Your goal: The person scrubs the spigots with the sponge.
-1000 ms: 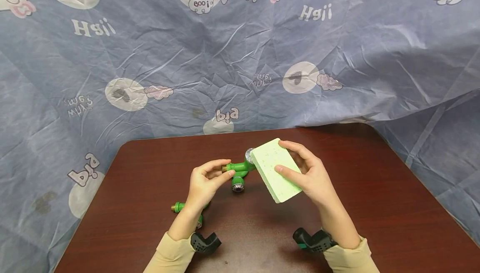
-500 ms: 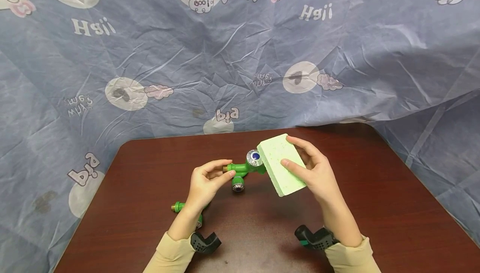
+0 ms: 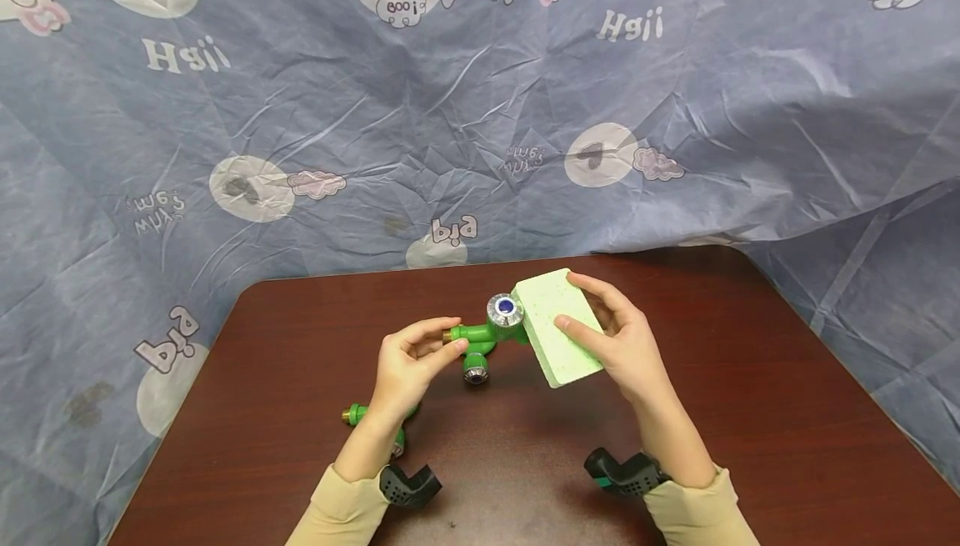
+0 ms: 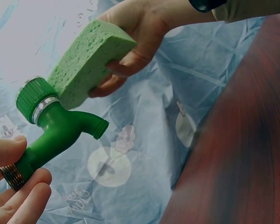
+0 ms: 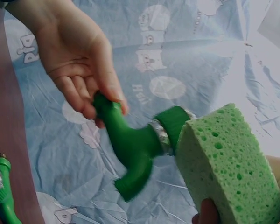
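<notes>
My left hand (image 3: 408,367) pinches the brass-threaded end of a green tap (image 4: 53,135) between thumb and fingers, above the table. The tap's handle has a silver rim and a blue centre; its spout bends away in the left wrist view. My right hand (image 3: 630,350) grips a pale green sponge (image 5: 238,163), thumb on the near face. One edge of the sponge lies against the tap's ribbed handle (image 4: 31,98). In the head view the sponge hides part of the tap's far end.
Two more green taps lie on the dark red-brown table (image 3: 525,463): one tap (image 3: 476,367) behind the held one, another tap (image 3: 358,414) partly hidden by my left forearm. A blue printed cloth (image 3: 360,129) hangs behind the table.
My right hand has shifted the sponge slightly up and right, then slightly back left, along the tap's handle. The handle's blue centre has come into view. My left hand stays nearly still.
</notes>
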Demonstrator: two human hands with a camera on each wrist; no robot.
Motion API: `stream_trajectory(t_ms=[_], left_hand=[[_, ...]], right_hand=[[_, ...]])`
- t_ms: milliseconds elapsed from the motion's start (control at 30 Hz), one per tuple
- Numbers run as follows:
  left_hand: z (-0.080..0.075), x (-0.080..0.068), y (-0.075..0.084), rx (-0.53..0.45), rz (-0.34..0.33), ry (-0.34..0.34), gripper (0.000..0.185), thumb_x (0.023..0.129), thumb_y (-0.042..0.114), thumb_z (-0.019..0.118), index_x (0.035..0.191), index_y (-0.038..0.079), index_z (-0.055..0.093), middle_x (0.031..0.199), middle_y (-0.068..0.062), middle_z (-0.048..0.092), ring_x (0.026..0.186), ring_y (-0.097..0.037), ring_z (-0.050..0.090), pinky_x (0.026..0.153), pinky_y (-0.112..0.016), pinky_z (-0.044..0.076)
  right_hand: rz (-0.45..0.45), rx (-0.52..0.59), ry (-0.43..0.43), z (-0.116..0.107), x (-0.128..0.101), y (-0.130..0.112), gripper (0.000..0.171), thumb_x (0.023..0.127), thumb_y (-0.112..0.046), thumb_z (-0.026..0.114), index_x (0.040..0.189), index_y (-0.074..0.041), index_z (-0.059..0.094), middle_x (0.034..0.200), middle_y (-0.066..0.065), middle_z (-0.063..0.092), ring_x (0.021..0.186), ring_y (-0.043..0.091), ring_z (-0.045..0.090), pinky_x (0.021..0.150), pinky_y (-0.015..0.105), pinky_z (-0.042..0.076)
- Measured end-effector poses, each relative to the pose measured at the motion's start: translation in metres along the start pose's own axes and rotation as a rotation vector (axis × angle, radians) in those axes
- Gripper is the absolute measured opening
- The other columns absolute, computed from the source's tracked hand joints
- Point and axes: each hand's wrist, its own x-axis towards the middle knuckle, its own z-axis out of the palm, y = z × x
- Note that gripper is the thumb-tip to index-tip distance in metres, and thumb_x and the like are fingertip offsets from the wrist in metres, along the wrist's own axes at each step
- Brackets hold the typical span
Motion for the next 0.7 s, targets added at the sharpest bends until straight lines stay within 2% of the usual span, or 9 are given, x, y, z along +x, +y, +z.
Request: stream_trajectory(t_ms=[167, 333, 533, 700], left_hand=[[-0.0012, 0.0005, 0.0005, -0.007, 0.034, 0.026, 0.027, 0.077, -0.002, 0.074, 0.104, -0.006, 0.068, 0.098, -0.018, 0.068, 0.075, -0.012, 0.067, 0.065, -0.026, 0.056], [-0.0019, 0.0013, 0.0008, -0.01, 0.032, 0.039, 0.028, 0.077, -0.002, 0.075, 0.103, -0.005, 0.069, 0.098, -0.012, 0.069, 0.074, -0.012, 0.067, 0.065, -0.026, 0.056], [-0.0033, 0.0019, 0.0002, -0.021, 0.033, 0.061, 0.028, 0.077, -0.001, 0.075, 0.104, -0.005, 0.068, 0.097, -0.012, 0.069, 0.073, -0.012, 0.067, 0.063, -0.024, 0.056], [-0.0035, 0.0017, -0.0015, -0.031, 0.038, 0.048, 0.028, 0.078, -0.002, 0.074, 0.104, -0.008, 0.067, 0.094, -0.012, 0.07, 0.072, -0.012, 0.067, 0.063, -0.025, 0.056]], right_hand=[[0.024, -0.014, -0.014, 0.0035, 0.0013, 0.004, 0.053, 0.083, -0.002, 0.07, 0.133, -0.007, 0.05, 0.111, 0.01, 0.059, 0.077, 0.014, 0.064, 0.054, 0.03, 0.056], [0.044, -0.026, -0.021, 0.0043, 0.0019, 0.0058, 0.054, 0.084, -0.003, 0.07, 0.133, -0.008, 0.05, 0.111, 0.009, 0.059, 0.076, 0.014, 0.064, 0.054, 0.03, 0.056], [0.072, -0.06, -0.029, 0.006, 0.0019, 0.0049, 0.053, 0.083, -0.006, 0.071, 0.132, -0.009, 0.051, 0.106, 0.009, 0.06, 0.074, 0.014, 0.064, 0.054, 0.03, 0.056], [0.048, -0.049, -0.025, 0.0074, 0.0011, 0.0038, 0.053, 0.083, -0.003, 0.07, 0.132, -0.007, 0.051, 0.106, 0.011, 0.059, 0.075, 0.014, 0.064, 0.053, 0.029, 0.056]])
